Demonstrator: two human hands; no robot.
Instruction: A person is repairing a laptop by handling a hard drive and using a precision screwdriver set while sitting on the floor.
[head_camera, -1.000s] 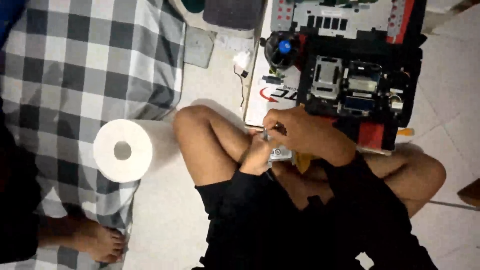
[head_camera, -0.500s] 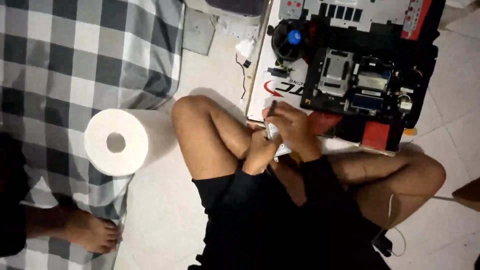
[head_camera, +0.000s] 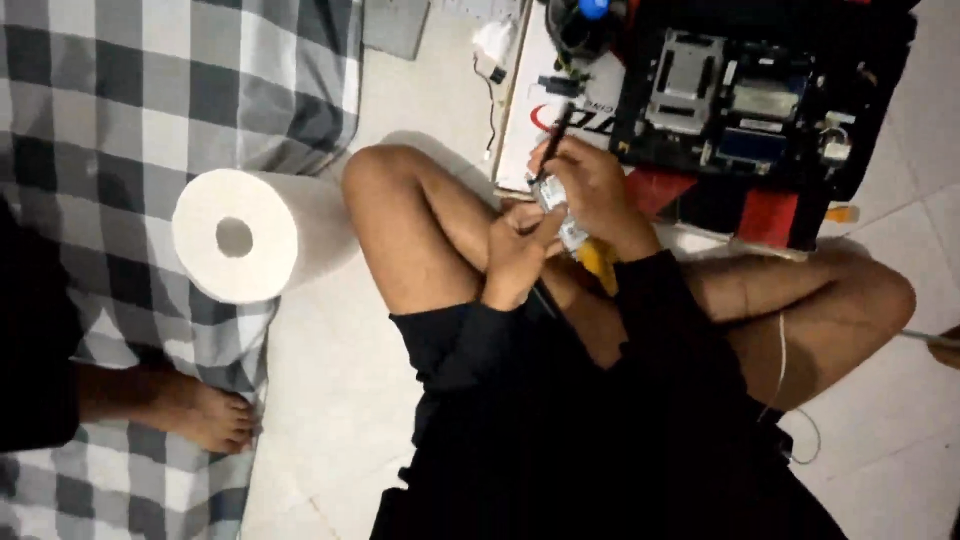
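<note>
I sit cross-legged on the tiled floor (head_camera: 340, 400); both hands meet over my lap, approx. centre of view.

1. Left hand (head_camera: 515, 255): closed around a small silver-grey component (head_camera: 560, 215), flat and roughly rectangular. Thumb presses its near edge. Probably held this way to keep the part steady while the tool works on it, close to my eyes.
2. Right hand (head_camera: 595, 190): closed on a slim dark tool (head_camera: 553, 140), looks like a screwdriver; can't confirm tip type. Grip is pen-style, fingers near the lower end, likely for fine control.
3. Tool orientation: long axis runs near-vertical in the view, upper end toward the opened machine, lower end down at the component. Exact contact pt. hidden by my fingers.
4. Component orientation: mostly covered; long axis can't be determined.
5. Something yellow (head_camera: 600, 262) shows just below the hands, ID unclear.

Surroundings: opened black electronic device (head_camera: 740, 100) w/ exposed boards lies on the floor just beyond my hands, within reach. White paper roll (head_camera: 240, 235) rests at the edge of a grey checked cloth (head_camera: 110, 100), left of my knee. Another person's bare foot (head_camera: 205, 415) rests on that cloth, well apart.
</note>
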